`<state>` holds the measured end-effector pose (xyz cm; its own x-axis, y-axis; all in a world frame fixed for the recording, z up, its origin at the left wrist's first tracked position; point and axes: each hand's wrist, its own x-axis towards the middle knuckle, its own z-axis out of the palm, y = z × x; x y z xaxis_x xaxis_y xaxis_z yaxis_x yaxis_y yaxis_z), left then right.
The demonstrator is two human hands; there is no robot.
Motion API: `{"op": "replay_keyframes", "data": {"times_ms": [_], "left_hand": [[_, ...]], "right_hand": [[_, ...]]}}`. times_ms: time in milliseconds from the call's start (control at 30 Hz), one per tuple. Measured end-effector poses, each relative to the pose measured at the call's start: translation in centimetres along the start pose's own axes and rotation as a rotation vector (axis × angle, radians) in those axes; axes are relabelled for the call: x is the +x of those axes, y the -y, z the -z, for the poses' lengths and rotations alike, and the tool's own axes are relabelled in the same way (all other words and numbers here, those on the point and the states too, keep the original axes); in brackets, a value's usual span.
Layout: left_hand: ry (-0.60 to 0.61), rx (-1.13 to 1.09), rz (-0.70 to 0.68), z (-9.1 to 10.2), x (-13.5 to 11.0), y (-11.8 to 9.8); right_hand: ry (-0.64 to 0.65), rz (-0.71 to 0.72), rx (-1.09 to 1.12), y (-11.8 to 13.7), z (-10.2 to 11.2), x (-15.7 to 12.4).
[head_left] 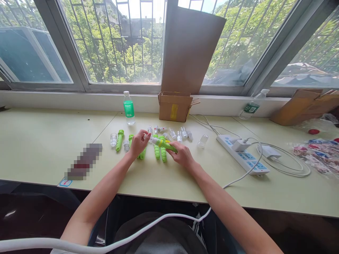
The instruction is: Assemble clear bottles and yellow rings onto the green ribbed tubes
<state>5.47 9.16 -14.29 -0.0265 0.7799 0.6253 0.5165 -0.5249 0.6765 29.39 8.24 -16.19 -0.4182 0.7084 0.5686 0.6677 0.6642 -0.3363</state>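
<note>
The green tube (169,146) in hand is held at a slant above the bench (169,183), a clear sleeve (153,140) in line with its upper end; whether the two are fully seated cannot be told; the left hand (139,144) has its fingers pinched on the sleeve, the right hand (182,154) has its fingers closed round the green lower end; just below lie other green tubes (156,151), some partly hidden; beyond them are loose clear pieces (183,132), so by my judgement much remains unjoined; farther back stands a cardboard box (173,109).
</note>
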Motion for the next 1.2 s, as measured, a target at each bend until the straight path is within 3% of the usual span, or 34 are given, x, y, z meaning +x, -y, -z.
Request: {"op": "replay_keyframes", "data": {"times_ms": [800,1200], "left_hand": [[-0.013,0.042,-0.019,-0.06,-0.10,0.02],[-0.010,0.027,-0.008,-0.11,-0.08,-0.11]], "right_hand": [[-0.016,-0.044,0.132,0.05,-0.02,0.03],[0.008,-0.014,0.076,0.25,0.17,0.06]]}}
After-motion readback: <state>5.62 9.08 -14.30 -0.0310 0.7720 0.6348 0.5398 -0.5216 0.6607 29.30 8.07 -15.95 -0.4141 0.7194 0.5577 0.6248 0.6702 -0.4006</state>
